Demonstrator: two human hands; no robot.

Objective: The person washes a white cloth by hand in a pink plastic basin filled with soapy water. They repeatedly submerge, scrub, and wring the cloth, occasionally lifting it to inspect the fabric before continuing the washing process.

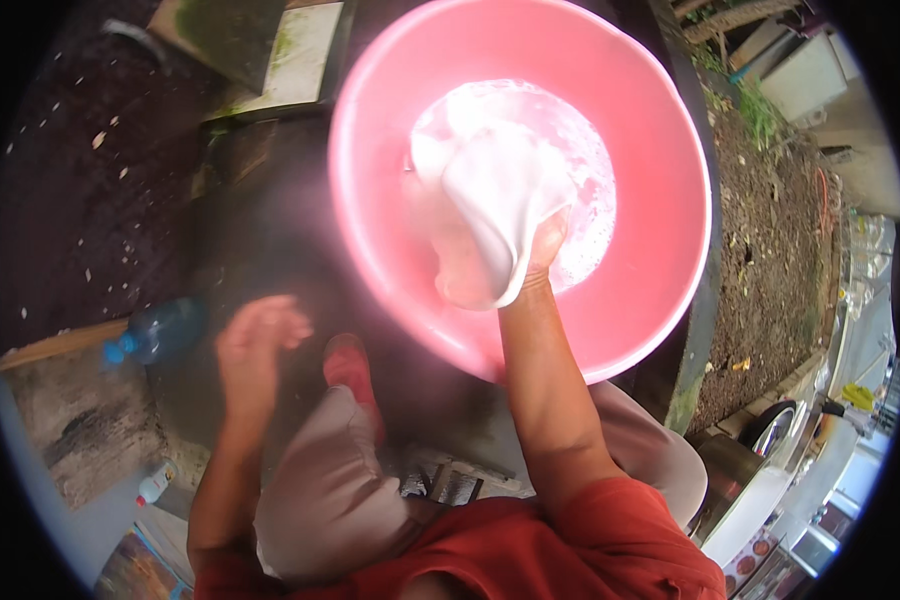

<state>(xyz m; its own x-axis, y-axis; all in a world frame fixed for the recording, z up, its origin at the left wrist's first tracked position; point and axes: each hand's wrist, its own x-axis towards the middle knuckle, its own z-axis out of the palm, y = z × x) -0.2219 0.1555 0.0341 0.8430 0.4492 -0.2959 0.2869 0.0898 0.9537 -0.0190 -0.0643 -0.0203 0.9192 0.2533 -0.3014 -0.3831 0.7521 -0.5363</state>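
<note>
A large pink plastic basin (652, 225) stands before me, with sudsy water (596, 161) at its bottom. My right hand (549, 238) grips a wet white cloth (495, 187), which hangs in folds over the basin's inside; part of the cloth is washed out by glare, and most of my fingers are hidden behind it. Outside the basin, to its left, my left hand (264, 324) is raised with nothing in it. It is blurred, its fingers partly bent and apart. A blue plastic bottle (166, 330) lies to the left of that hand.
My red shoe (349, 367) is on the dark wet floor beside the basin. A smaller bottle with a red cap (156, 482) lies at lower left. A mossy block (307, 52) stands at upper left. Bare soil (765, 225) and a metal pot (727, 476) are at right.
</note>
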